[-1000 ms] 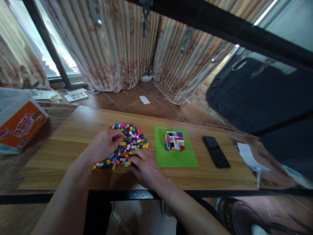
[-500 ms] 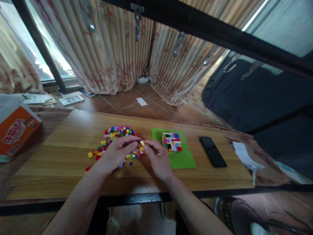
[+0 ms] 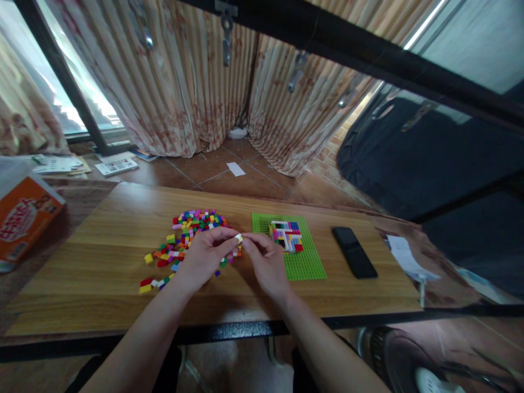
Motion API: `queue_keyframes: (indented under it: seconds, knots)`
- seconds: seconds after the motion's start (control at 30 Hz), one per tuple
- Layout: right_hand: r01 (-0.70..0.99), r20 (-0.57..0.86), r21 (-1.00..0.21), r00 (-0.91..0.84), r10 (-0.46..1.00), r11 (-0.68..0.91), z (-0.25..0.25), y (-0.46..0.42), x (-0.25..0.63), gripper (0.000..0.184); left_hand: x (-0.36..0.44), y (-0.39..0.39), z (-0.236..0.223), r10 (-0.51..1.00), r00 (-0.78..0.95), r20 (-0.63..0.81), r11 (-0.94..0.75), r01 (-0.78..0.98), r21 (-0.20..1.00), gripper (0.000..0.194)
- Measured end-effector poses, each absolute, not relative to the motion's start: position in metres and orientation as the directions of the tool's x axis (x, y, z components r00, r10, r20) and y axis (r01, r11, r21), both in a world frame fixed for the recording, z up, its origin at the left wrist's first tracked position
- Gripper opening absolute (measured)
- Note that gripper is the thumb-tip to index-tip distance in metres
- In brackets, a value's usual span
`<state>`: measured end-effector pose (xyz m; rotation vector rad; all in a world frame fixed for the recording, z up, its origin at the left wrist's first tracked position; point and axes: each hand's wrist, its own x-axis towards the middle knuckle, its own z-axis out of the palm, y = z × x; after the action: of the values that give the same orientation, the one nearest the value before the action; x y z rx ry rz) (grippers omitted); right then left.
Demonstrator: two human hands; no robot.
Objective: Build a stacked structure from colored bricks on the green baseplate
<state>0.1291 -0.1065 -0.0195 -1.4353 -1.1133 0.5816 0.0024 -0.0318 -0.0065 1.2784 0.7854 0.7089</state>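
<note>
Between the fingertips of both hands is a small white-and-yellow toy brick [image 3: 239, 238], partly covered by the fingers. My left hand [image 3: 208, 254] pinches it from the left, above the near side of a loose pile of coloured toy bricks [image 3: 200, 219]. From the other side my right hand [image 3: 266, 262] grips it with thumb and forefinger, just left of the green baseplate [image 3: 309, 265]. On that baseplate stands a block built of many-coloured bricks [image 3: 291, 236], with dark openings in its top. The hands hide part of the pile.
A black phone [image 3: 354, 252] lies on the wooden table [image 3: 102, 262], right of the baseplate. At the far left stands a plastic tub with an orange label [image 3: 27, 218]. White paper [image 3: 409, 256] lies beyond the right edge. A fan [image 3: 401, 357] is below at the right.
My left hand has moved right and closed in on the brick, so both hands now meet at it. More bricks at the pile's near left have come into view.
</note>
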Motion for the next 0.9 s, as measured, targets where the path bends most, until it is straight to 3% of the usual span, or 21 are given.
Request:
queue_keyframes:
  seconds: [0.2, 0.37, 0.7, 0.9]
  knots:
    - [0.336, 0.222, -0.939, 0.424, 0.878, 0.075, -0.020, -0.106, 0.133, 0.016, 0.002, -0.033, -0.010, 0.796, 0.605, 0.017, -0.075, 0.072, 0.995, 0.025]
    - [0.454, 0.253, -0.890, 0.405, 0.879, 0.047, -0.016, -0.108, 0.129, 0.015, 0.002, -0.035, -0.011, 0.790, 0.611, 0.055, -0.172, 0.134, 0.976, 0.016]
    - [0.612, 0.338, -0.791, 0.430, 0.837, 0.005, -0.019, -0.110, 0.121, 0.016, 0.006, -0.040, -0.018, 0.873, 0.486, 0.029, -0.176, 0.260, 0.949, 0.016]
    - [0.690, 0.299, -0.722, 0.387, 0.873, -0.059, -0.018, -0.111, 0.130, 0.015, 0.000, -0.031, -0.020, 0.892, 0.452, -0.030, -0.057, 0.178, 0.982, 0.016]
